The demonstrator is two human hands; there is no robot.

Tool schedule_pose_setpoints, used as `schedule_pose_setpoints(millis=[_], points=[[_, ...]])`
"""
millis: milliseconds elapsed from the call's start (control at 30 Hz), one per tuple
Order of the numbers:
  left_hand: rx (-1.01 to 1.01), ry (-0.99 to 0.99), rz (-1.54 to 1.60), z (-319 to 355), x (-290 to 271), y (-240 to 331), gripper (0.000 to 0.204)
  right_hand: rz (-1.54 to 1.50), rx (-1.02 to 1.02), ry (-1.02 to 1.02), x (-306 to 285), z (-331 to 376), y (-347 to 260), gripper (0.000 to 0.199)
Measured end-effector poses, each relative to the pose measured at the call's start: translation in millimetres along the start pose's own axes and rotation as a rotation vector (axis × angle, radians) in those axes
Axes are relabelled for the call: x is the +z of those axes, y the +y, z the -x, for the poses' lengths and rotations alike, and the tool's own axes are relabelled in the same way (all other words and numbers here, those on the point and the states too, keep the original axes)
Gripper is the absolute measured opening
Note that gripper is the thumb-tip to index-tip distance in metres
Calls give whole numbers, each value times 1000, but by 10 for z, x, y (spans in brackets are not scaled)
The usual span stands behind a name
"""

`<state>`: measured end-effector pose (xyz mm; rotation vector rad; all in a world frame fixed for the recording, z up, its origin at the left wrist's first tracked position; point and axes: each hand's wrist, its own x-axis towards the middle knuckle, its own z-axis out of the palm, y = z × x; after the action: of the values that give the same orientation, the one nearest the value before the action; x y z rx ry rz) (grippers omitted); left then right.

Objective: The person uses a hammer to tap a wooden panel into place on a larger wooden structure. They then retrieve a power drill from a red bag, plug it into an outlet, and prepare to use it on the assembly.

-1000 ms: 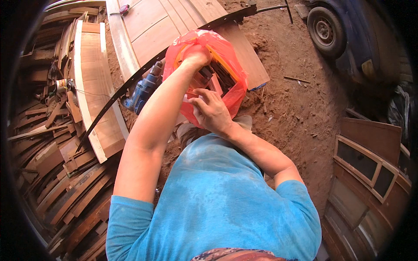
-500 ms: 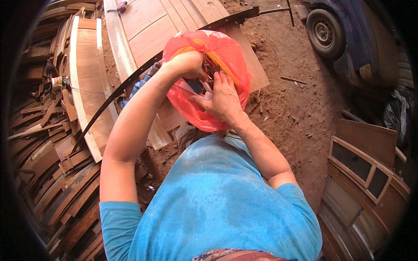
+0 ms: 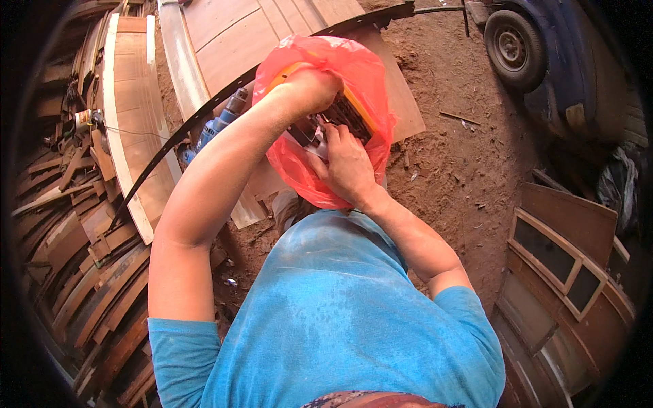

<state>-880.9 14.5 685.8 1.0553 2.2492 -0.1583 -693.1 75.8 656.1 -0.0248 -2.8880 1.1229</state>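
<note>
A red plastic bag [image 3: 299,178] stands open in front of me, with a yellow-orange edge [image 3: 364,112] inside its mouth and dark, thin metal-looking pieces [image 3: 350,117] within. My left hand [image 3: 314,88] reaches over the far left rim and curls down into the bag; its fingertips and anything in them are hidden. On the near side, my right hand [image 3: 345,162] dips in, fingers and thumb closed about something small and greyish that I cannot make out. Left of the bag, partly behind my left forearm, lies a blue power drill [image 3: 218,124].
Wooden door panels [image 3: 231,41] lie beyond the bag, crossed by a long dark curved strip [image 3: 153,163]. Scrap wood [image 3: 75,265] is heaped at the left. A parked vehicle's wheel [image 3: 515,51] stands far right, above leaning framed panels [image 3: 554,255] on the dirt floor [image 3: 449,197].
My left hand has shifted right and turned over the bag's mouth, hiding its fingers. My right hand has drawn slightly left and nearer me. More of the drill shows now.
</note>
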Motion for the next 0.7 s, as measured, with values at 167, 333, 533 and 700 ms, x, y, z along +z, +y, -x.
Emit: schedule_pose_setpoints(millis=[167,333,533,700], points=[[562,-98,-808,-196,360,-316,24,-29,43,-30,-64,105,-122,67],[426,174,-594,-376,783,-507,33,-22,20,-20,-87,159,-157,68],[414,-140,-1177,-238,388,-153,33,45,24,70,-63,140,-99,67],[373,-47,-519,-144,414,-304,35,224,91,-9,-28,54,-23,67]])
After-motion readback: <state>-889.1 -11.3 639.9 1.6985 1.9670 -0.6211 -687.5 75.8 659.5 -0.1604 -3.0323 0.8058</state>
